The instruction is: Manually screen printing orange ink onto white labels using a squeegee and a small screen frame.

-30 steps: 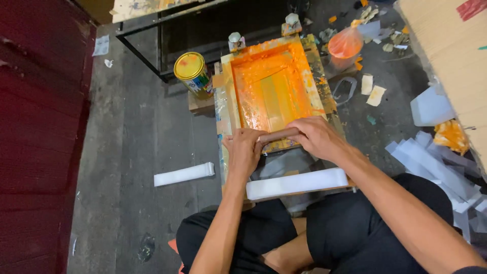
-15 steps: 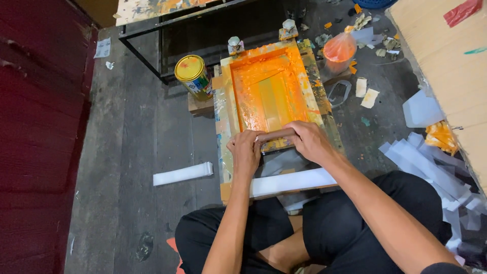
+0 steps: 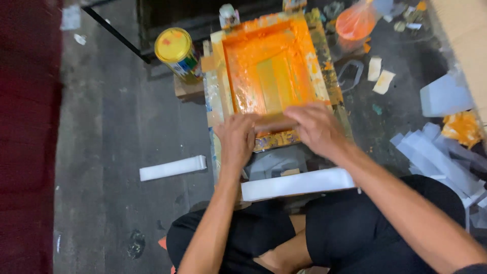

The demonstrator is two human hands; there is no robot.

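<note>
A wooden screen-printing frame (image 3: 217,76) smeared with orange ink lies flat in front of me on the floor. Both hands grip a wooden squeegee (image 3: 274,122) across the near end of the orange screen. My left hand (image 3: 236,139) holds its left end and my right hand (image 3: 315,128) covers its right end. A white strip (image 3: 297,183) lies just below the frame, by my knees in black trousers.
A yellow-lidded tin (image 3: 176,48) stands left of the frame. A loose white strip (image 3: 172,168) lies on the grey floor at the left. An orange-stained bag (image 3: 356,21) sits at the back right. Several white strips (image 3: 436,152) pile up at the right, near an orange rag (image 3: 462,127).
The view has shifted and blurred. Both hands with the squeegee have moved slightly up the screen, away from me.
</note>
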